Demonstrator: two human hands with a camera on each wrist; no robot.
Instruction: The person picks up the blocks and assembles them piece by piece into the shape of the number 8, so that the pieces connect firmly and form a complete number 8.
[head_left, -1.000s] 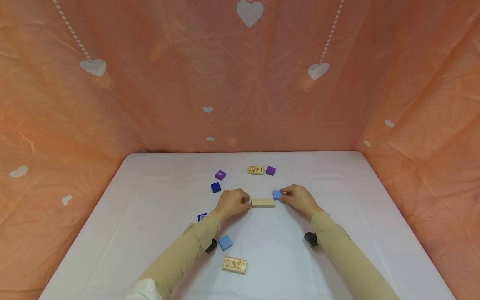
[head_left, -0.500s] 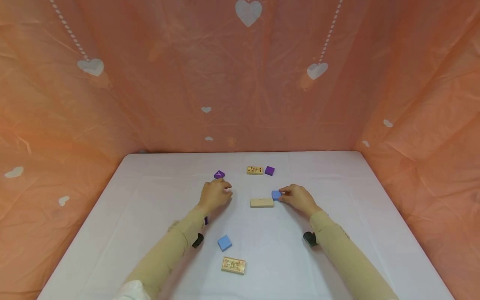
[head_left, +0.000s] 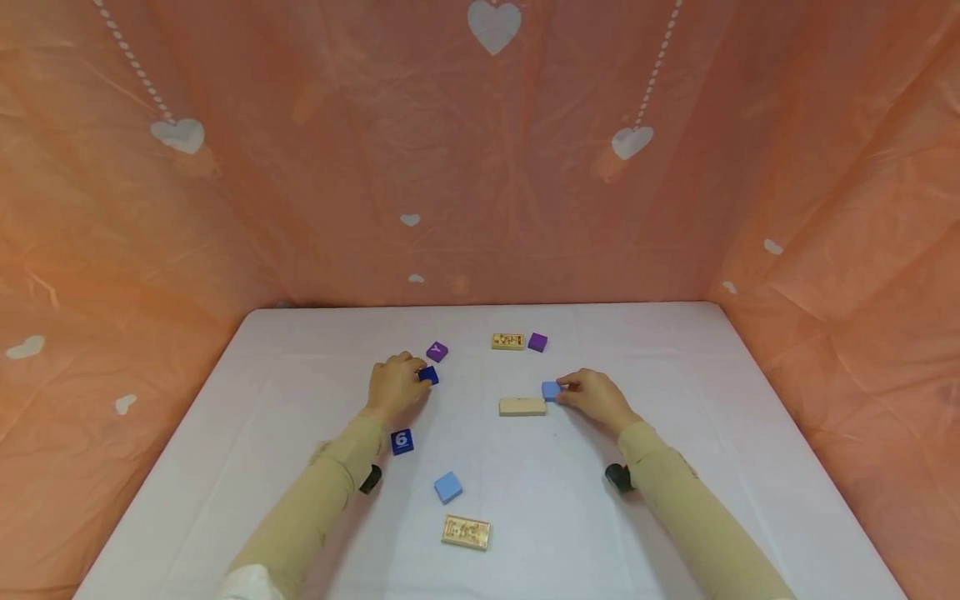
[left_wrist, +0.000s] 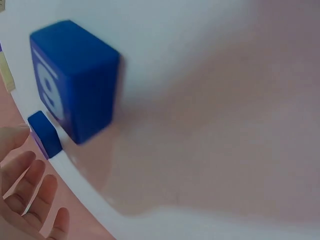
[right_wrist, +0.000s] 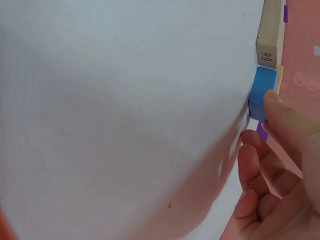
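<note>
On the white table, a light blue block stands at the right end of a plain wooden block. My right hand pinches that light blue block; in the right wrist view the thumb presses on its side. To the left, my left hand is at a dark blue block, with fingertips at its left side. In the left wrist view its fingers are spread and loosely bent, the thumb right by the block's edge. A dark blue block marked 6 lies nearer, beside the left wrist.
Behind are a purple block with a Y, a gold-patterned block and another purple block. In front lie a second light blue block and a gold-patterned block. An orange curtain surrounds the table.
My left hand has left the wooden block's left end and moved left to the dark blue block, uncovering the block marked 6. My right hand stays on the light blue block.
</note>
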